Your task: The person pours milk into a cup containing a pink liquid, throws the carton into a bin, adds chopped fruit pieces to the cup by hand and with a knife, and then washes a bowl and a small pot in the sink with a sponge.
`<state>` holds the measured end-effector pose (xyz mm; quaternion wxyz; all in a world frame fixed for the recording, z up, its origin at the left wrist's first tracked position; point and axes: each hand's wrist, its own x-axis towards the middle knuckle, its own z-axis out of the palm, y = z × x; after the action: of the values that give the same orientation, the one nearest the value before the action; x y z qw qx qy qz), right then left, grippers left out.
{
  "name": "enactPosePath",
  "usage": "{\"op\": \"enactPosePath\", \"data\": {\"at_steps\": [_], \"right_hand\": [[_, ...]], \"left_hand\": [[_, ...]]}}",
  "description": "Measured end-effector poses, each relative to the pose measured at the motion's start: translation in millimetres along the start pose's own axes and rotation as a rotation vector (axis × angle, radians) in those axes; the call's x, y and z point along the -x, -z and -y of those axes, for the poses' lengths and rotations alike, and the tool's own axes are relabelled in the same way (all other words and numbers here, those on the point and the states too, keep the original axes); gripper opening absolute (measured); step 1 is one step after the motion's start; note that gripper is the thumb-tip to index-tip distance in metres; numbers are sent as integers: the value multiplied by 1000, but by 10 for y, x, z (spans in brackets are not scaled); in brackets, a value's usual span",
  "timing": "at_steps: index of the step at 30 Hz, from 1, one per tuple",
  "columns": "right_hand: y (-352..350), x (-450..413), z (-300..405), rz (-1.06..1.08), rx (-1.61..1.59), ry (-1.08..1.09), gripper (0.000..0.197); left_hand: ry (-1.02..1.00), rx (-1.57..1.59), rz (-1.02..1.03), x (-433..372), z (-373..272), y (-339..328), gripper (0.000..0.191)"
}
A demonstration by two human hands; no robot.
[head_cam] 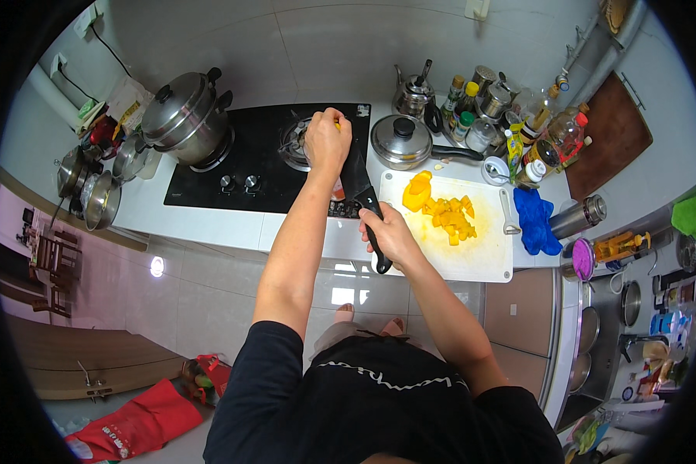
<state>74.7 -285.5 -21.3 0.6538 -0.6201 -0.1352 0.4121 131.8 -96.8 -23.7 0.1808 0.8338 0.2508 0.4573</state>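
Note:
My left hand (328, 139) is over the right burner of the gas hob, its fingers curled around something small; a bit of yellow shows at the knuckles, and the rest is hidden. In my right hand (395, 235) is the black handle of a kitchen knife (373, 223). Its blade points away from me over the hob's right edge, dark and hard to make out. Just right of that hand lies a white cutting board (487, 264), bearing diced yellow produce (452, 219) and larger smooth yellow pieces (417, 192). A peeler (507, 211) rests along the board's right side.
A lidded steamer pot (185, 119) stands on the left burner of the black hob (255, 151). Behind the board are a lidded saucepan (402, 142), a kettle (414, 95) and several bottles. A blue cloth (536, 220) and steel flask (580, 216) sit to the right, beside the sink (606, 359).

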Motion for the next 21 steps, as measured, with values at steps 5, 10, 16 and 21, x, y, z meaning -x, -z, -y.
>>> {"op": "enactPosePath", "data": {"at_steps": [5,10,16,21], "right_hand": [[28,6,-2,5,-6,7,18],[24,25,11,-8,-7,0,18],[45,35,12,-14,9,9,18],[55,59,16,-28,38,17,18]], "left_hand": [[-1,-14,26,-2,10,6,12],[3,-10,44,2,11,12,11],[-18,10,41,-2,40,5,10],[-24,-10,38,-6,38,15,13]]}}
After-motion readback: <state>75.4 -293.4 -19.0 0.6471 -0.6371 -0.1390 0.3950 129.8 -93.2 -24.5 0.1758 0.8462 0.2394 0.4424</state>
